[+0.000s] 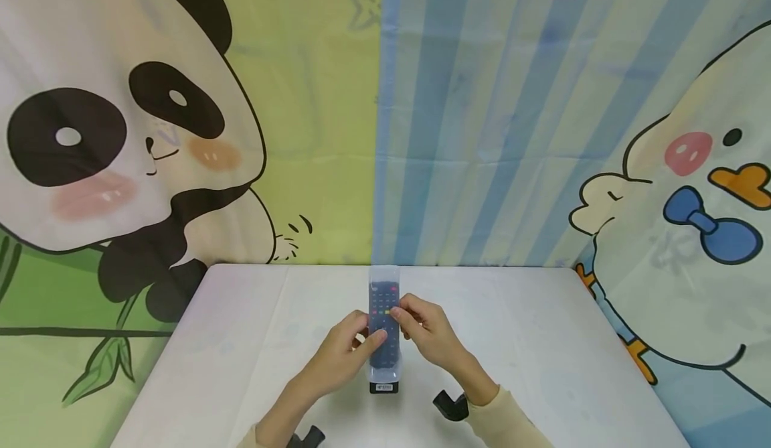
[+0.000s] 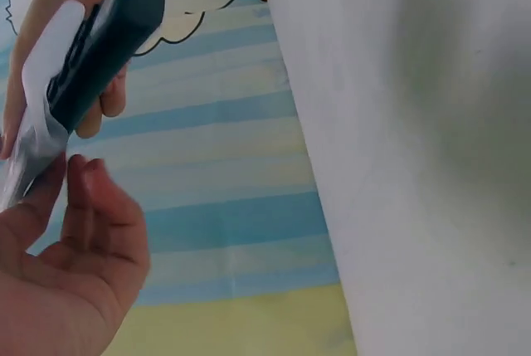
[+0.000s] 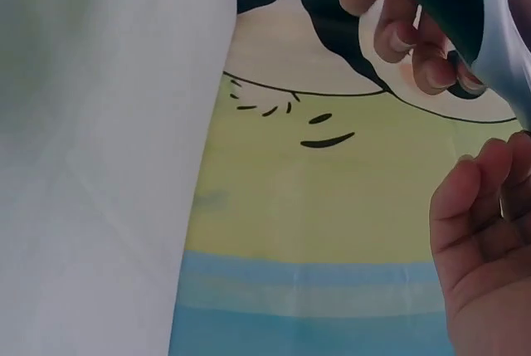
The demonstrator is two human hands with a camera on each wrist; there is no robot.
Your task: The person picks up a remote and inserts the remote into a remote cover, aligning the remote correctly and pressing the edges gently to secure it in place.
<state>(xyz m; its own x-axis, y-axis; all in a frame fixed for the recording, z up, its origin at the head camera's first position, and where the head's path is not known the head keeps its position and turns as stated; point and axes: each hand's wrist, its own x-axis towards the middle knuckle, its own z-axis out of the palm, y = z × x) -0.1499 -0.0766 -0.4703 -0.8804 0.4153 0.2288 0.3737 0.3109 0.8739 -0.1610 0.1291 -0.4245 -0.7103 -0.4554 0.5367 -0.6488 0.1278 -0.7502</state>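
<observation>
A dark remote control [image 1: 384,341] stands out in front of me above the white table, its button side towards me. A clear plastic sleeve [image 1: 384,274] covers most of it and extends past its top. The black bottom end with a small white label sticks out below. My left hand [image 1: 340,357] holds the left edge, thumb across the buttons. On the right edge, higher up, my right hand [image 1: 430,331] pinches the sleeved remote between thumb and fingers. In the left wrist view the remote's bare end [image 2: 124,32] protrudes from the sleeve [image 2: 48,61].
The white table [image 1: 289,327] spreads below both hands. Behind it hangs a cloth printed with a panda [image 1: 120,167] and a white duck [image 1: 674,280]. Black wrist-worn pieces [image 1: 450,406] sit near the sleeves.
</observation>
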